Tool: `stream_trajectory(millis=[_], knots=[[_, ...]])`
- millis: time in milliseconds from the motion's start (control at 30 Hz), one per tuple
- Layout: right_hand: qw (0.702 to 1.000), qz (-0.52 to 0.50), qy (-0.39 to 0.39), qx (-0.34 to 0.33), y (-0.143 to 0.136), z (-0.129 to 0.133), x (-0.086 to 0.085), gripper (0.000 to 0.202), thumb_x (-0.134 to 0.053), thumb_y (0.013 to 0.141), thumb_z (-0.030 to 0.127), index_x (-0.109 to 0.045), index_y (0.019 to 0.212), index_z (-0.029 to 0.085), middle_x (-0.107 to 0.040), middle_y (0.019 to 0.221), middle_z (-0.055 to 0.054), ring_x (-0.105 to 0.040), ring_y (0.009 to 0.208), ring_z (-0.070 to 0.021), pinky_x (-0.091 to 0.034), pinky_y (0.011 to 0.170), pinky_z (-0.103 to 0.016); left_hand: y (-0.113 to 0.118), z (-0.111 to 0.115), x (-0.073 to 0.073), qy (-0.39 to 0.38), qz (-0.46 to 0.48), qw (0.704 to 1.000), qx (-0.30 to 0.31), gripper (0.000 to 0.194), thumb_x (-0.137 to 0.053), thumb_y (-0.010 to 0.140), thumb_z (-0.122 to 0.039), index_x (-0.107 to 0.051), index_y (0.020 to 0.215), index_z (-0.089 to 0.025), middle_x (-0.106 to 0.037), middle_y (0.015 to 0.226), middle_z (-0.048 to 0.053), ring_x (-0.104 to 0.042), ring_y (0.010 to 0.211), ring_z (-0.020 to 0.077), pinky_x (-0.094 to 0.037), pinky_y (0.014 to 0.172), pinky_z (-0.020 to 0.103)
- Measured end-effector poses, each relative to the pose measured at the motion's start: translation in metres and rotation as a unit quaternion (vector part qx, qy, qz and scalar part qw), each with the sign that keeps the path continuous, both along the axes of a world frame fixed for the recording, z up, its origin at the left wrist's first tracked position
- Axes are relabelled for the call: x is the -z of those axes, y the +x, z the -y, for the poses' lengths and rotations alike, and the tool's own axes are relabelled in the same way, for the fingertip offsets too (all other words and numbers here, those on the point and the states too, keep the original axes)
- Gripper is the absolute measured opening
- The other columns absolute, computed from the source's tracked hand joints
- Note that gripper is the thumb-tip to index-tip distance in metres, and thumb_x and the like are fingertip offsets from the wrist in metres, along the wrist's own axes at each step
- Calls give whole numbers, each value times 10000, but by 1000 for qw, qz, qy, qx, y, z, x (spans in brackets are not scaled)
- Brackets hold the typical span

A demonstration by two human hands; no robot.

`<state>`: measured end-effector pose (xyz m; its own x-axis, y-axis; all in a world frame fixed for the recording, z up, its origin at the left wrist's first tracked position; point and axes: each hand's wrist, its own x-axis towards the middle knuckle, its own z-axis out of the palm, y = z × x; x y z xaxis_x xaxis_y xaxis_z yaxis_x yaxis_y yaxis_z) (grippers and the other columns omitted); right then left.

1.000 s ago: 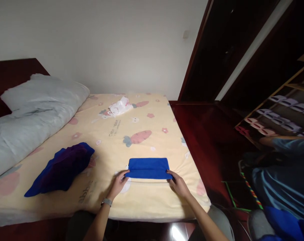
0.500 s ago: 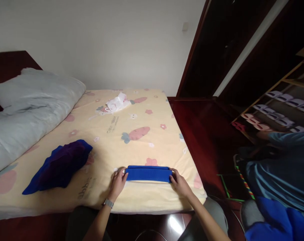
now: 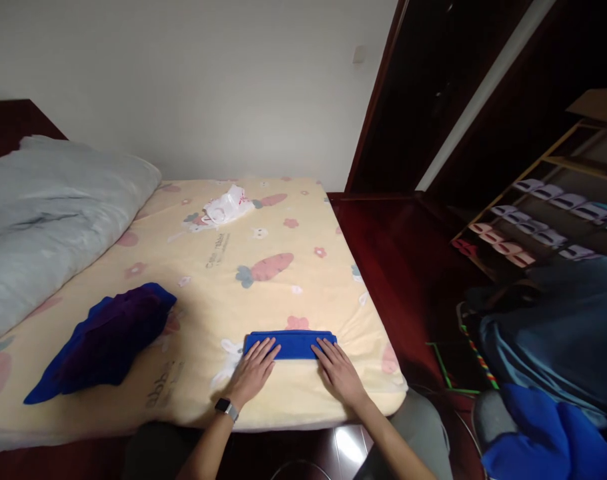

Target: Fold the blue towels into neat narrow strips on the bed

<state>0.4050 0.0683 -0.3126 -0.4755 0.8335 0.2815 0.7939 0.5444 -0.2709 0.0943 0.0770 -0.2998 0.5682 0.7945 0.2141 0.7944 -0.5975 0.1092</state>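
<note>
A blue cloth (image 3: 296,346), folded into a narrow flat strip, lies near the front edge of the bed (image 3: 313,267). My left hand (image 3: 253,371) rests palm down on its left end, fingers stretched out. On the right end, my right hand (image 3: 337,371) lies flat in the same way. Neither hand grips the cloth. To the left, a crumpled blue and purple cloth (image 3: 108,337) is spread loosely on the sheet.
A white plastic bag (image 3: 228,205) sits farther back on the bed. A grey quilt (image 3: 58,213) is heaped at the left. Beside the bed on the right, a person in blue (image 3: 558,333) is in front of a shoe rack (image 3: 548,157) with several slippers.
Both hands have let go of the strip's ends and moved inward onto its top, fingers now laid flat. The view has shifted slightly to the right.
</note>
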Motion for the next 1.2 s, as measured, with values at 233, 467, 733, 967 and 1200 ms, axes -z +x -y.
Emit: stream_trajectory(millis=[233,467,733,967,1200], knots=[[996,-71,-60,4,18,-28,-4,684,-479,857,112,-409,1527,228,-481,1518,-69,-445,1400,-243,-402,1169,-495,-28,-18,-7,-43,40,998,-4,683,-418,932,-150,-244,1575,-301,-447,1561,7,-428,1432,176,-372,1203,428],[999,1,-42,-2,28,-19,-14,784,-497,858,180,-229,1593,143,-333,1594,-107,-326,1472,-277,-312,1211,-535,-55,-9,-18,-11,-17,1000,-24,774,-408,888,-142,-124,1603,-230,-268,1644,33,-284,1507,219,-252,1254,460],[999,-16,9,-31,-96,1,-18,713,-431,972,284,-147,1604,116,-208,1635,-102,-187,1519,-273,-265,1231,-476,51,18,8,30,-14,999,-1,639,-377,986,-287,-215,1583,-127,-352,1603,114,-346,1480,244,-318,1214,431],[999,10,24,-24,-80,-11,6,656,-425,1028,393,-229,1586,109,-254,1621,-108,-237,1507,-245,-297,1213,-435,43,10,17,1,-10,1000,-4,665,-384,979,-296,-173,1594,-152,-334,1615,98,-300,1501,224,-290,1229,426],[998,41,41,21,-21,-5,12,637,-409,1041,348,-207,1588,91,-274,1613,-116,-244,1505,-251,-283,1214,-448,5,14,16,4,0,997,-83,689,-358,1007,-355,-60,1604,-181,-259,1645,86,-276,1510,240,-321,1210,441]])
